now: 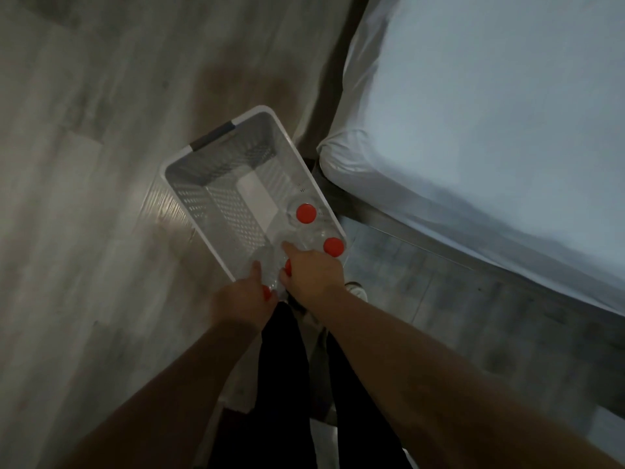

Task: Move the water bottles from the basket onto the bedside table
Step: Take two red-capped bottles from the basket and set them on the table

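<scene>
At the white basket's (216, 204) near end, our left hand (241, 299) grips the nearest water bottle (266, 292); our right hand (314, 270) clasps the neighbouring water bottle (288, 267).

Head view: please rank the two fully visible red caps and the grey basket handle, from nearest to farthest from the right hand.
1. Rim-side red cap, against the right rim of the basket, just beside the right hand.
2. Inner red cap, further along the same side.
3. Grey handle, on the basket's far end.
</scene>
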